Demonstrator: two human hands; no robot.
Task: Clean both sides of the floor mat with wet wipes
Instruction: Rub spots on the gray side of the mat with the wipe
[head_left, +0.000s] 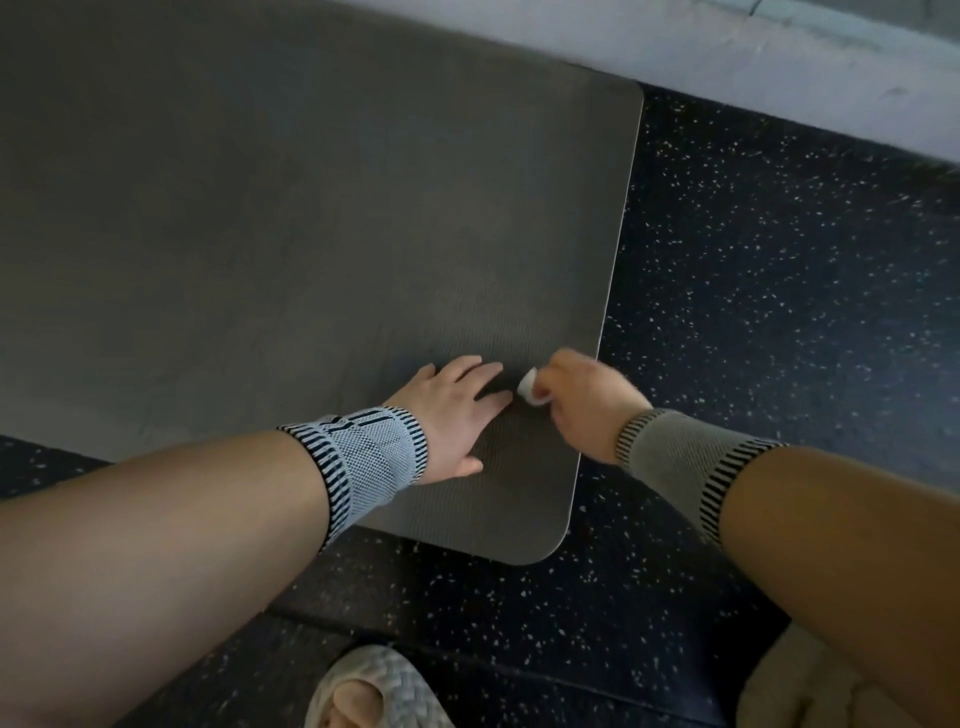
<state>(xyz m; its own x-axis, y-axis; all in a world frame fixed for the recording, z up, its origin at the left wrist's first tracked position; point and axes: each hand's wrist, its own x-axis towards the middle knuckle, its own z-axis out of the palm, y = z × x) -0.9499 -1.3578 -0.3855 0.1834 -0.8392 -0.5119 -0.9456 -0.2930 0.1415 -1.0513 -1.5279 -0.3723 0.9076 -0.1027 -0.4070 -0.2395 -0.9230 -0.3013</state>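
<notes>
The left hand (453, 410) lay flat, fingers straight, pressing the floor mat (322, 249) down near its right edge. Just beside it the right hand (582, 395) pinched a small bunched wet wipe (531, 387) against the mat's surface. Wiping seemed underway on the upward face at the near right corner; no flip showed, so the underside was likely left. The mat lay flat on the speckled floor (779, 291), its long axis apparently running leftward out of view, far edge near the wall (779, 57).
</notes>
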